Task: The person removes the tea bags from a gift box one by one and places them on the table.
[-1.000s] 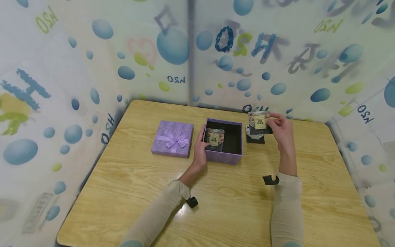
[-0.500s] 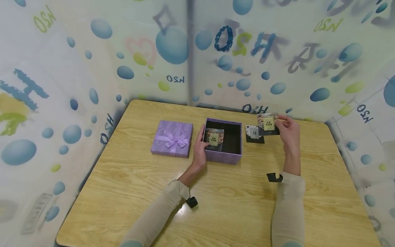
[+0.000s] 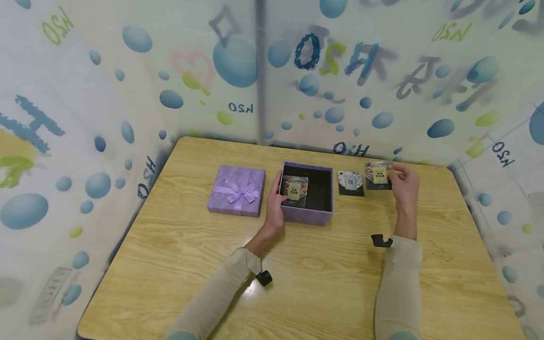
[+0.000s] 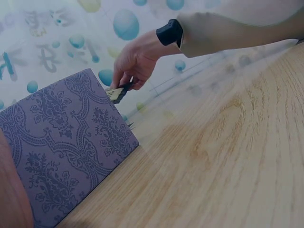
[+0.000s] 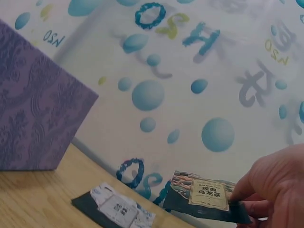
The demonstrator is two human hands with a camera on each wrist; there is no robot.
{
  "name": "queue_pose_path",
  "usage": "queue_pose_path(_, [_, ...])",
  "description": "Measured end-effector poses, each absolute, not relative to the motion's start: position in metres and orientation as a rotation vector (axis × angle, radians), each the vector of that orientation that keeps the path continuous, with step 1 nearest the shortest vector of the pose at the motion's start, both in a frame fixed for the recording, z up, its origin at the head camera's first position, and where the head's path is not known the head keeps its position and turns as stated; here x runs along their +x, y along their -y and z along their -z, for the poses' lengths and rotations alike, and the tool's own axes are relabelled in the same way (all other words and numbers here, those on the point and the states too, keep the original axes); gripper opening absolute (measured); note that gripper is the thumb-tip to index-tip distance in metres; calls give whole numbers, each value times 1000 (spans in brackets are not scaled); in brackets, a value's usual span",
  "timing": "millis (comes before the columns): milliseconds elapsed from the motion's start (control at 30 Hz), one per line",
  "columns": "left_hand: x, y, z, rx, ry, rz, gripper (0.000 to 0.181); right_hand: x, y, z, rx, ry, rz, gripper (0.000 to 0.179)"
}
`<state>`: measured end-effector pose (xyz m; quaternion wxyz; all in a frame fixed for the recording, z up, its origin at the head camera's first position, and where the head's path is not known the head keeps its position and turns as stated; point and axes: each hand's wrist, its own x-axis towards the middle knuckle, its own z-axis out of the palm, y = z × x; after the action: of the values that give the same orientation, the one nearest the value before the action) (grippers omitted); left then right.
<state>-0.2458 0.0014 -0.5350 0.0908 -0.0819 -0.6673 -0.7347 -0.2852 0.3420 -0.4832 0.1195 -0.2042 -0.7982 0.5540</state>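
Note:
My right hand [image 3: 405, 185] pinches the edge of a dark tea sachet [image 3: 377, 176] with a yellow label, holding it above the table's right side. In the right wrist view the label of this oolong tea sachet [image 5: 206, 195] faces up, tilted. Left of it, a black-and-white sachet [image 3: 351, 183] lies flat on the table. My left hand [image 3: 275, 211] grips the left wall of an open purple gift box [image 3: 308, 217], thumb over the rim. Inside the box, at its left, is another yellow-labelled sachet [image 3: 295, 191]. The left wrist view shows the box's patterned side [image 4: 66, 147].
A purple lid [image 3: 236, 191] with a ribbon bow lies left of the box. Everything stands on a wooden table [image 3: 314, 283]. A bubble-patterned wall covering [image 3: 293, 108] rises close behind the table's back edge.
My right hand has moved right and slightly down with the tea sachet, uncovering the black-and-white sachet on the table. My left hand and the box stay in place.

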Motion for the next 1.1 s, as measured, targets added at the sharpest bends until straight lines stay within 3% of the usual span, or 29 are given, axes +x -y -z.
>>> queue_pose_path(500, [-255, -5, 548, -306, 2014, 2105, 77, -286, -361, 507, -697, 2360, -1585, 44])
queue_pose_path(800, [-242, -6, 519, -313, 2017, 2166, 73, -289, -369, 526, -762, 2444, -1426, 44])
queue_pose_path(1100, [-250, -6, 546, -229, 1948, 2245, 78, -292, -359, 537, -709, 2476, -1263, 42])
